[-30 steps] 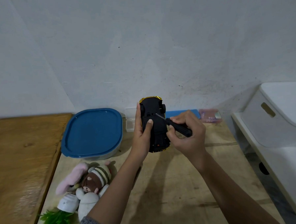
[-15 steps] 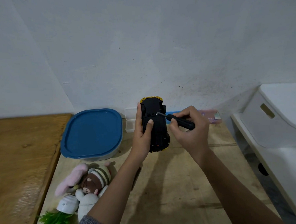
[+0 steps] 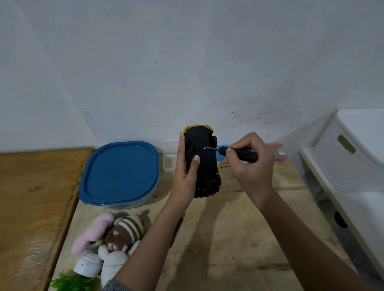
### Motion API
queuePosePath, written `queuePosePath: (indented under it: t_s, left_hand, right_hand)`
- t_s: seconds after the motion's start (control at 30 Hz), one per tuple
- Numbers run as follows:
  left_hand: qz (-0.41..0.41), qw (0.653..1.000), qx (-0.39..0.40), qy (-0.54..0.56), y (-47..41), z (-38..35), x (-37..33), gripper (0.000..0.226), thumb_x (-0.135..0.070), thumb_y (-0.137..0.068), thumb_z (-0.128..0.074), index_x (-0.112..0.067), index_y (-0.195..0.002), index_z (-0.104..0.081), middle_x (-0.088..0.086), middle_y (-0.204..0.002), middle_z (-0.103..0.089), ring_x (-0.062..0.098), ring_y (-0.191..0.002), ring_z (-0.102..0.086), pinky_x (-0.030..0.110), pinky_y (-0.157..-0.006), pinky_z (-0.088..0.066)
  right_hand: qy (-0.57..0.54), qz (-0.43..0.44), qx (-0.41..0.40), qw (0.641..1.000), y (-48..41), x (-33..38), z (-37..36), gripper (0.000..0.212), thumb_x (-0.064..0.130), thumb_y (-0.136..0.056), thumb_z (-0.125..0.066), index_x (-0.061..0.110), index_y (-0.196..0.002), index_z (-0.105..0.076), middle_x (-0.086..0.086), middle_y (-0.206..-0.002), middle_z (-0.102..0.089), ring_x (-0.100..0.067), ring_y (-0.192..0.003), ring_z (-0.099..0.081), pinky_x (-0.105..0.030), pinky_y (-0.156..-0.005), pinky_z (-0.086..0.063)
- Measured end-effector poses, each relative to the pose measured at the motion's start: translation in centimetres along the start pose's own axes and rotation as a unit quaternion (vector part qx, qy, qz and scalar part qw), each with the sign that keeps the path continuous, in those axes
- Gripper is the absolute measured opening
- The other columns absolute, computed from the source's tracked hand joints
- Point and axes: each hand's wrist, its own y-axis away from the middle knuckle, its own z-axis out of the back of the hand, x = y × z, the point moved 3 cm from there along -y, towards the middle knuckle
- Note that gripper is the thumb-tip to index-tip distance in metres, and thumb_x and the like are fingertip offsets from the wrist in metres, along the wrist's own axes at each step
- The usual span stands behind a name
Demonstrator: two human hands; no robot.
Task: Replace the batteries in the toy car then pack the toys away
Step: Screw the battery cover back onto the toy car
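A yellow toy car (image 3: 206, 166) is held upright above the table with its black underside facing me. My left hand (image 3: 185, 177) grips it from the left, thumb pressed on the underside. My right hand (image 3: 252, 164) holds a black screwdriver (image 3: 238, 153), whose metal tip touches the upper part of the car's underside. A lidded blue container (image 3: 119, 173) sits at the back left of the table. Plush toys (image 3: 115, 236) lie at the front left beside a small potted plant (image 3: 82, 275) tipped on its side.
Small clear plastic boxes (image 3: 170, 156) stand by the wall behind the car, with a blue item and a pink pack (image 3: 278, 150) partly hidden behind my right hand. A darker wooden table (image 3: 29, 209) adjoins on the left. A white plastic bin (image 3: 360, 150) stands at the right.
My right hand has swung up and to the right, bringing the screwdriver from a steep slant to nearly level. Its tip stays at the car's underside. The car and left hand barely moved.
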Motion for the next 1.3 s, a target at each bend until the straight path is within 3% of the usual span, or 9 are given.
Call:
queuePosePath:
  t_s: [0.17, 0.27, 0.47, 0.63, 0.8, 0.93, 1.1, 1.2, 1.3]
  left_hand:
    - [0.000, 1.000, -0.001, -0.011, 0.0, 0.1, 0.2, 0.060, -0.013, -0.101, -0.039, -0.058, -0.133, -0.017, -0.017, -0.148, -0.028, 0.010, -0.134, -0.040, 0.027, -0.099, -0.048]
    - [-0.002, 1.000, -0.004, -0.019, -0.1, 0.2, 0.3, 0.060, -0.013, -0.101, -0.039, -0.058, -0.133, -0.017, -0.014, -0.151, -0.026, 0.012, -0.135, -0.039, 0.033, -0.103, -0.046]
    - [0.000, 1.000, -0.001, -0.018, 0.0, 0.1, 0.2, 0.059, -0.012, -0.101, -0.039, -0.055, -0.134, -0.016, -0.035, -0.136, -0.029, -0.001, -0.127, -0.043, 0.019, -0.092, -0.049]
    - [-0.017, 0.999, 0.003, -0.046, -0.1, 0.4, 0.6, 0.059, -0.016, -0.101, -0.041, -0.056, -0.136, -0.014, -0.029, -0.142, -0.028, -0.001, -0.131, -0.039, 0.023, -0.099, -0.045]
    - [-0.015, 0.997, -0.004, -0.079, -0.1, 1.0, 1.3, 0.059, -0.027, -0.096, -0.042, -0.065, -0.133, -0.016, -0.019, -0.151, -0.027, 0.012, -0.138, -0.035, 0.048, -0.109, -0.037]
    - [-0.017, 0.994, 0.002, -0.110, -0.3, 1.1, 1.6, 0.058, -0.028, -0.095, -0.042, -0.057, -0.137, -0.015, -0.027, -0.141, -0.032, 0.007, -0.134, -0.037, 0.045, -0.111, -0.036]
    - [-0.020, 0.993, 0.009, -0.119, -0.5, 0.9, 2.0, 0.058, -0.026, -0.094, -0.040, -0.053, -0.137, -0.014, -0.027, -0.137, -0.034, 0.002, -0.128, -0.041, 0.033, -0.106, -0.040]
    - [-0.023, 0.993, 0.007, -0.114, -0.5, 0.9, 2.1, 0.058, -0.023, -0.094, -0.040, -0.049, -0.138, -0.013, -0.033, -0.135, -0.033, -0.010, -0.123, -0.041, 0.022, -0.102, -0.039]
    - [-0.022, 0.994, 0.007, -0.111, -0.6, 1.1, 2.3, 0.059, -0.019, -0.097, -0.040, -0.052, -0.138, -0.013, -0.036, -0.135, -0.031, -0.007, -0.127, -0.039, 0.032, -0.108, -0.039]
  right_hand:
    - [-0.007, -0.006, -0.003, 1.000, 0.0, 0.1, 0.1, 0.007, 0.015, -0.074, -0.059, 0.016, -0.070, -0.053, 0.001, -0.065, -0.058, -0.034, -0.054, -0.062, -0.045, -0.047, -0.050]
    - [-0.003, 0.001, 0.006, 1.000, 0.0, 0.2, 0.0, 0.009, 0.014, -0.074, -0.058, 0.007, -0.069, -0.054, -0.004, -0.065, -0.058, -0.035, -0.053, -0.061, -0.046, -0.047, -0.050]
    - [0.009, -0.004, 0.016, 1.000, 0.0, 0.1, 0.0, 0.014, 0.014, -0.073, -0.058, 0.002, -0.068, -0.053, -0.005, -0.065, -0.057, -0.035, -0.053, -0.061, -0.047, -0.047, -0.049]
    - [0.048, -0.024, 0.049, 0.997, -0.7, 0.5, 0.0, 0.013, 0.006, -0.070, -0.063, -0.002, -0.067, -0.053, -0.006, -0.061, -0.056, -0.019, -0.056, -0.060, -0.031, -0.050, -0.051]
    - [0.094, -0.041, 0.106, 0.989, -1.7, 0.7, 0.6, 0.015, 0.001, -0.071, -0.070, 0.005, -0.079, -0.057, -0.004, -0.065, -0.060, -0.012, -0.067, -0.062, -0.010, -0.059, -0.050]
    - [0.158, -0.025, 0.177, 0.971, -2.6, 0.7, 0.8, 0.007, 0.009, -0.077, -0.071, 0.011, -0.075, -0.064, 0.000, -0.064, -0.064, -0.010, -0.063, -0.063, -0.007, -0.061, -0.046]
    - [0.220, -0.056, 0.280, 0.933, -3.2, 1.2, 0.3, 0.011, 0.022, -0.087, -0.062, 0.012, -0.081, -0.062, -0.002, -0.078, -0.065, -0.013, -0.072, -0.063, -0.024, -0.064, -0.050]
    - [0.242, -0.053, 0.320, 0.915, -3.4, 1.5, 0.1, 0.009, 0.015, -0.084, -0.061, 0.014, -0.085, -0.052, 0.002, -0.091, -0.049, -0.007, -0.072, -0.047, -0.017, -0.062, -0.037]
    - [0.253, -0.067, 0.348, 0.900, -3.6, 1.6, 0.3, 0.019, 0.002, -0.079, -0.055, 0.015, -0.088, -0.044, -0.001, -0.095, -0.046, -0.008, -0.071, -0.042, -0.015, -0.058, -0.033]
